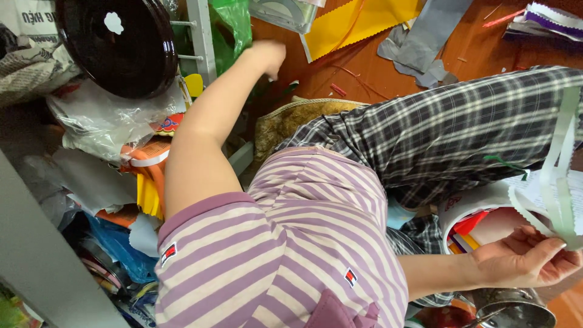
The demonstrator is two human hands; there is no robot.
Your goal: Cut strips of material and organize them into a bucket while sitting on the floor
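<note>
1. A pale green paper strip (562, 176) is pinched in the right hand (525, 261), low right, beside the knee.
2. The left hand (267, 56) is stretched toward a green bag (234, 24); it is blurred, so its grip cannot be told.
3. Reaching is judged the step in hand; a light, steady pinch is called for.
4. Counted: two hands, one strip (possibly doubled), one yellow sheet (358, 24).

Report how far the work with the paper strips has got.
Done: zigzag-edged yellow paper and grey scraps lie cut on the floor. In hand: the right hand holds a pale green strip; the left hand reaches toward a green bag. Left: coloured sheets beside the right hand look unused.
</note>
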